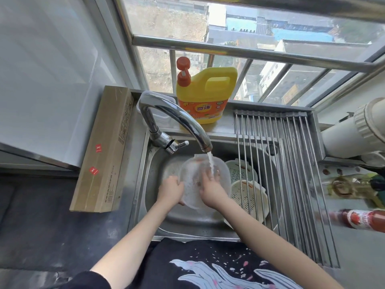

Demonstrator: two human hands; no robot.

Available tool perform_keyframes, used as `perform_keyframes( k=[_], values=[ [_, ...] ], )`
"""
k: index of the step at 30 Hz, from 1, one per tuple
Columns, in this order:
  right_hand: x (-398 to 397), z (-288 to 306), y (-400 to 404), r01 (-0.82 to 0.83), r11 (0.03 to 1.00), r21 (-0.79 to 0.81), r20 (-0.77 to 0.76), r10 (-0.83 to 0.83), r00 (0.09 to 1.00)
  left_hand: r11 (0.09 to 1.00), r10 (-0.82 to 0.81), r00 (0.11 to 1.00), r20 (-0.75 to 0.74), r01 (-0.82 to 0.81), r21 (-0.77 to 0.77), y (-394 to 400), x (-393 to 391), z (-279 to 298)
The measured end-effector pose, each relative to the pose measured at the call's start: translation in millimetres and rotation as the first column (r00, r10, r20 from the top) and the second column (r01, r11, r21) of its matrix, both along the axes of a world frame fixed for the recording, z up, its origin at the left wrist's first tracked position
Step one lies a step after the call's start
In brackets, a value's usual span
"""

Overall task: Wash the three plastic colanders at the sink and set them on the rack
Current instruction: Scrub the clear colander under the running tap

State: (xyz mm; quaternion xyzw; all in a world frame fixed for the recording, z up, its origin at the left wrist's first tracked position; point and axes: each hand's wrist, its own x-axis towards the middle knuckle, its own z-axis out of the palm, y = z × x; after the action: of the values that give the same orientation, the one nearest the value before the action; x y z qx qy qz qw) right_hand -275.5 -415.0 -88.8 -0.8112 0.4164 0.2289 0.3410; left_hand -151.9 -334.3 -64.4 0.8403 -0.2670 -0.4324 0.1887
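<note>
A translucent plastic colander (190, 195) is tilted on its side in the steel sink (150, 167), under water running from the tap (181, 122). My left hand (171, 187) grips its left rim. Inside the bowl, my right hand (210, 184) lies flat against the wall, fingers in the water stream. Two cream colanders sit in the sink's right part under the rack bars: one further back (239, 172), one nearer (243, 195) with reddish residue on its rim. The roll-up metal rack (291, 163) spans the sink's right side, with nothing on it.
A yellow dish soap jug (205, 97) with an orange pump stands behind the sink at the window. A long cardboard box (106, 151) lies left of the sink. Bottles (362, 221) and a white pipe (354, 134) crowd the right counter.
</note>
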Motion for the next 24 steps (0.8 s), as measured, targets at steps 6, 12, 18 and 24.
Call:
perform_keyframes(
  k=[6, 12, 18, 24],
  values=[
    [2.7, 14.1, -0.9, -0.384, 0.910, 0.157, 0.025, 0.385, 0.923, 0.992, 0.120, 0.986, -0.116, -0.123, -0.014, 4.0, 3.0, -2.8],
    [-31.7, 34.0, -21.3, -0.495, 0.828, -0.264, 0.003, 0.514, 0.858, 0.957, 0.281, 0.925, -0.256, -0.248, 0.153, 9.5, 8.6, -14.8],
    [-57.6, 23.1, -16.8, -0.221, 0.809, -0.544, 0.225, 0.395, 0.891, 0.933, 0.359, 0.879, -0.315, -0.333, 0.135, 3.3, 8.2, -16.4],
    [-55.9, 24.9, -15.3, 0.459, 0.870, -0.181, 0.397, -0.362, 0.843, 0.964, 0.242, 0.963, -0.115, -0.252, -0.082, 8.8, 16.0, -14.0]
  ],
)
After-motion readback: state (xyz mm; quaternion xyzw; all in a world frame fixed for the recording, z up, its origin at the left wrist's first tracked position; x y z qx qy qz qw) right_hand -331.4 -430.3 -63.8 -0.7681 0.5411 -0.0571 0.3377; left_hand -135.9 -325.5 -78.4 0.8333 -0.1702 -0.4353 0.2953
